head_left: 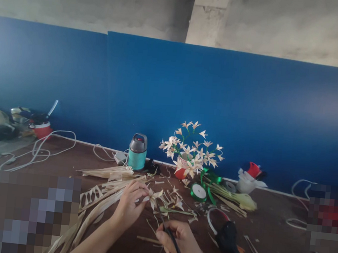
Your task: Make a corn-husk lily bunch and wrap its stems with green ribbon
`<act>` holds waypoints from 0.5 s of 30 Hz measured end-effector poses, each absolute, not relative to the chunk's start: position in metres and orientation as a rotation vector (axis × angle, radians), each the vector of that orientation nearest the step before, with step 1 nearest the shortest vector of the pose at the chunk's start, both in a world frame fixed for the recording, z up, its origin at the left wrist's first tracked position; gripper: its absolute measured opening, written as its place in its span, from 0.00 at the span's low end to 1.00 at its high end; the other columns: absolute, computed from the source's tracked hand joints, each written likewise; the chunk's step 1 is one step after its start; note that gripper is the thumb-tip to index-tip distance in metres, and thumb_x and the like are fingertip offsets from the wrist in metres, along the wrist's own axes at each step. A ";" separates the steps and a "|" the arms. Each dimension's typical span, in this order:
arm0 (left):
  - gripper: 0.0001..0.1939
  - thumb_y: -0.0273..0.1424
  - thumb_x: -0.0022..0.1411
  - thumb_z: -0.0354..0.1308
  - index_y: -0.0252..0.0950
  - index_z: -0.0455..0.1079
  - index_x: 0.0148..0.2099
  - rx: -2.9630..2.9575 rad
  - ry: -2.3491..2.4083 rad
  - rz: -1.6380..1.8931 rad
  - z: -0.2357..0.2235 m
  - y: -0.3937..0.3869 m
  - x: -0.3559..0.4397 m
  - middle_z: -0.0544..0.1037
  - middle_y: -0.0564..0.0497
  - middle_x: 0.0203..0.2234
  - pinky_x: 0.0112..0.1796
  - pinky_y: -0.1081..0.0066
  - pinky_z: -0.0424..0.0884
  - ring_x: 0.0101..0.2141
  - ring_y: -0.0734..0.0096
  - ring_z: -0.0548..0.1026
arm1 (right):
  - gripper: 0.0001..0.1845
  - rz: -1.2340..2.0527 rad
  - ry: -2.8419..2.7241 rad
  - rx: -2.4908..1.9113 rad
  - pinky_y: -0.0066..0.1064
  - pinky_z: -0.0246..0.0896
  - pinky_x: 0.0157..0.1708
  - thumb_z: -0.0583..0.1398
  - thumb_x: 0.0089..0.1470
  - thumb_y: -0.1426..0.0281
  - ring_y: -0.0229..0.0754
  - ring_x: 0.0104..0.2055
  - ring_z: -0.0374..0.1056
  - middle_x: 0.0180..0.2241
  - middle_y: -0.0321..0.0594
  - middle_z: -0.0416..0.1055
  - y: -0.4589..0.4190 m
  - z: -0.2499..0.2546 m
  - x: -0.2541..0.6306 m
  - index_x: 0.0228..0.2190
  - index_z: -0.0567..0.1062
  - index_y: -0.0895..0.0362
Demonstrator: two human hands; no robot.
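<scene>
Pinched in the fingertips of my left hand [130,207] is a pale, husk-like handmade flower [153,197] with pointed petals. My right hand [182,244] grips dark-handled scissors [173,239], their blades pointing up toward that flower. Whether the blades touch the petals I cannot make out. Long dry husk strips [95,211] lie beside my left forearm. Between and beyond my hands are scattered petal scraps and a green stem piece [178,211].
Finished-looking flowers [189,148] stand in a cup against a blue partition [220,95]. A green ribbon spool [198,192], a teal lidded container [137,155], a black-handled tool with a ring [229,237], and a white cable [38,149] lie around the brown table [279,230].
</scene>
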State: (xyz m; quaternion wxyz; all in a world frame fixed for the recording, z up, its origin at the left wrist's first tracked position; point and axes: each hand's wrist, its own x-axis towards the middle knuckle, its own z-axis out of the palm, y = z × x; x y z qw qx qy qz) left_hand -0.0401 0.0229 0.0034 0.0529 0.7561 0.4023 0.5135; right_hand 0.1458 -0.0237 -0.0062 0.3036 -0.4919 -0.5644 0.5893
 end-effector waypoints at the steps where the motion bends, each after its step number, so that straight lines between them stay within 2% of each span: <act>1: 0.07 0.19 0.51 0.55 0.36 0.68 0.28 2.297 1.226 1.556 0.003 0.023 -0.040 0.74 0.50 0.29 0.36 0.67 0.65 0.33 0.67 0.69 | 0.19 1.554 -1.496 -1.307 0.20 0.39 0.09 0.60 0.42 0.57 0.26 0.09 0.46 0.09 0.22 0.54 -0.024 -0.007 0.146 0.29 0.67 0.60; 9: 0.05 0.21 0.51 0.56 0.37 0.69 0.28 2.280 1.240 1.519 0.003 0.024 -0.041 0.74 0.50 0.29 0.37 0.67 0.66 0.33 0.67 0.70 | 0.16 1.524 -1.517 -1.346 0.19 0.41 0.10 0.60 0.45 0.60 0.25 0.10 0.47 0.11 0.22 0.55 -0.025 -0.005 0.149 0.30 0.66 0.60; 15: 0.05 0.21 0.51 0.57 0.37 0.68 0.28 2.264 1.218 1.518 0.002 0.024 -0.041 0.74 0.50 0.29 0.37 0.67 0.66 0.33 0.67 0.70 | 0.17 1.539 -1.498 -1.381 0.19 0.44 0.10 0.60 0.42 0.60 0.27 0.10 0.48 0.10 0.23 0.56 -0.025 0.000 0.147 0.29 0.67 0.60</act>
